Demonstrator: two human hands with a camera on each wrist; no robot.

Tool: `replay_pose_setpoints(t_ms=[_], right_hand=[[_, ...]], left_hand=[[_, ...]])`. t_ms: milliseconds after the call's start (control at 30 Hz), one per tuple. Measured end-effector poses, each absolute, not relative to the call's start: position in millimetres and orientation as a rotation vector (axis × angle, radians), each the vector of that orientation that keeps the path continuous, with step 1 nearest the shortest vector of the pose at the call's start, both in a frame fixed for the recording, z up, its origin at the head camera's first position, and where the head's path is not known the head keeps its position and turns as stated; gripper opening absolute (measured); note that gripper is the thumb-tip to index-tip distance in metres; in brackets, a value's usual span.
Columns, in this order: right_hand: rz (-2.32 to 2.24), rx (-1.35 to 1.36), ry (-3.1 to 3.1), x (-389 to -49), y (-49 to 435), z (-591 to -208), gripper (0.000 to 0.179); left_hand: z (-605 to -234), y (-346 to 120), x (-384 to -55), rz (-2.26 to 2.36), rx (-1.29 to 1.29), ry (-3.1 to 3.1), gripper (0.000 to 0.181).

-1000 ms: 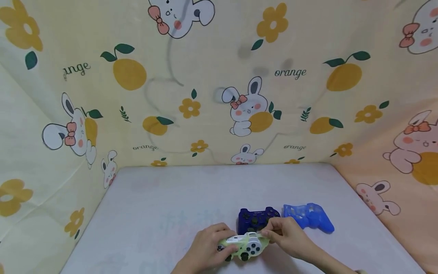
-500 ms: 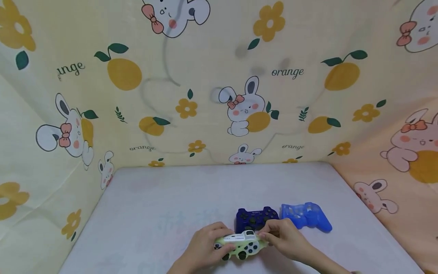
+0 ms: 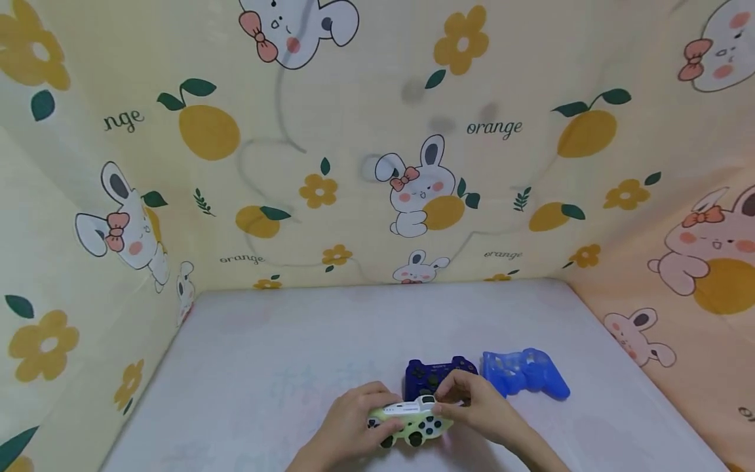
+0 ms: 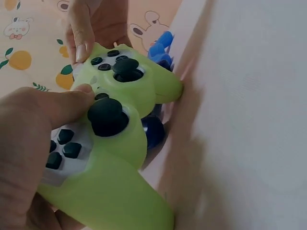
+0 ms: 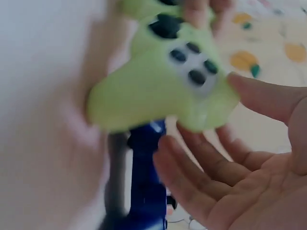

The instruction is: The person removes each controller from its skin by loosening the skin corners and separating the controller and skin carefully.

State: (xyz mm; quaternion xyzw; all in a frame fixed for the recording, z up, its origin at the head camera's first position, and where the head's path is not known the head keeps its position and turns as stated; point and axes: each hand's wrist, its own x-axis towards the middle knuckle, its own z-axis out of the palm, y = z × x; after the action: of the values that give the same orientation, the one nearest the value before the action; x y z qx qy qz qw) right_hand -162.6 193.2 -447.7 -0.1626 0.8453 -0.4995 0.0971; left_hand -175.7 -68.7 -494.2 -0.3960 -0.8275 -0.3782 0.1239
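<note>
Left grip (image 3: 356, 419) around green-covered controller (image 4: 120, 177)

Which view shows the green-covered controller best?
Left wrist: the green-covered controller appears large, with both thumbsticks and both button groups showing, though the left hand covers part. The head view shows it small and partly covered; the right wrist view shows mainly one end, blurred and cut off.

Two controllers are counted: a white controller (image 3: 404, 409), a dark blue controller (image 3: 429, 373). Two covers are counted: a green cover (image 4: 115, 191) and, toward the right edge of the surface (image 3: 265, 334), a blue cover (image 3: 525, 372). Two hands are seen: left hand (image 3: 356, 423), right hand (image 3: 480, 410).
</note>
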Motion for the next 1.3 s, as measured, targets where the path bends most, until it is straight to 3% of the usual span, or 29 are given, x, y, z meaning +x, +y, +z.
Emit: replay_pose_setpoints(t_ms=[367, 967, 1300], right_hand=[[-1.76, -0.226, 2.342, -146.6, 171.6, -470.4, 0.05], [-1.824, -0.207, 2.314, -141.4, 166.0, -476.6, 0.054], [-1.805, -0.21, 2.348, -136.9, 165.3, -483.0, 0.049]], left_hand=[[-496.4, -68.7, -172.7, -1.09, -1.138, -2.423, 0.024], [-498.3, -75.5, -166.9, -1.137, -1.069, -2.482, 0.032], [-494.9, -86.2, -163.0, -1.261, -1.01, -2.428, 0.007]])
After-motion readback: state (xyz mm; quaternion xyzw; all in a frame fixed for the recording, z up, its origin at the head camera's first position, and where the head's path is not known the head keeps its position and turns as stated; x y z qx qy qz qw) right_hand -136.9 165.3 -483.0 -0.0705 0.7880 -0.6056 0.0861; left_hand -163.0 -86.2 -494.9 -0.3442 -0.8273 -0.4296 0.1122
